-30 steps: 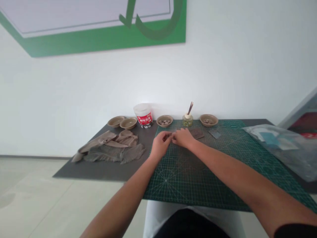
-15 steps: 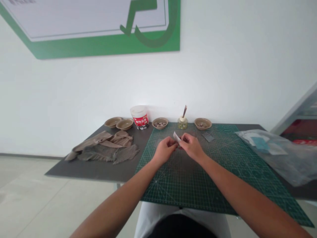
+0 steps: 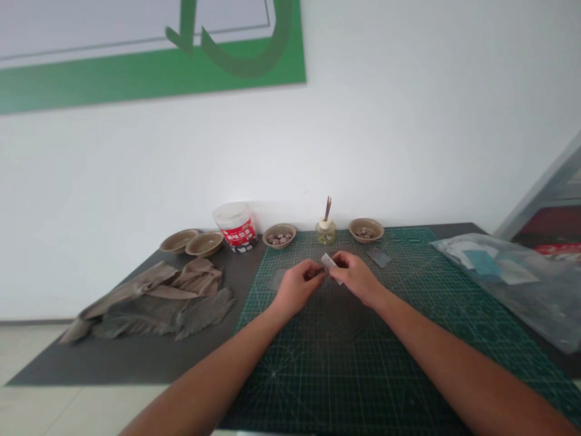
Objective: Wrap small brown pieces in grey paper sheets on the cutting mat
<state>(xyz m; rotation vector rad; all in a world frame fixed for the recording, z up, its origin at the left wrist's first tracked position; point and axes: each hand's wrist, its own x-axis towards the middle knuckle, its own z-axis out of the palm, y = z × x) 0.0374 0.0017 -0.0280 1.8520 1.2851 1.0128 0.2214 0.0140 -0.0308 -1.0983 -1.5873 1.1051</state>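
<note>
Above the green cutting mat (image 3: pixel 363 375), my right hand (image 3: pixel 358 278) pinches a small white strip (image 3: pixel 332 266) between thumb and fingers. My left hand (image 3: pixel 297 286) is closed right beside it, its fingertips close to the strip; what they grip is too small and dark to make out. A clear flat plastic piece (image 3: pixel 278 279) lies to the left of my left hand, and a small grey packet (image 3: pixel 379 257) lies beyond my right hand. Behind the hands stand a bowl with brownish pieces (image 3: pixel 279 237) and another such bowl (image 3: pixel 366 231).
A reed diffuser (image 3: pixel 325 232) stands between those bowls. Further left are a white-and-red tub (image 3: pixel 236 228), two brown bowls (image 3: pixel 204 244) and crumpled brown-grey cloth (image 3: pixel 158 300). A clear plastic bag (image 3: pixel 508 272) lies on the right.
The camera view has shifted and tilted. The white strip now sits lower and flatter between my fingers, and the clear plastic piece shows more plainly beside my left hand.
</note>
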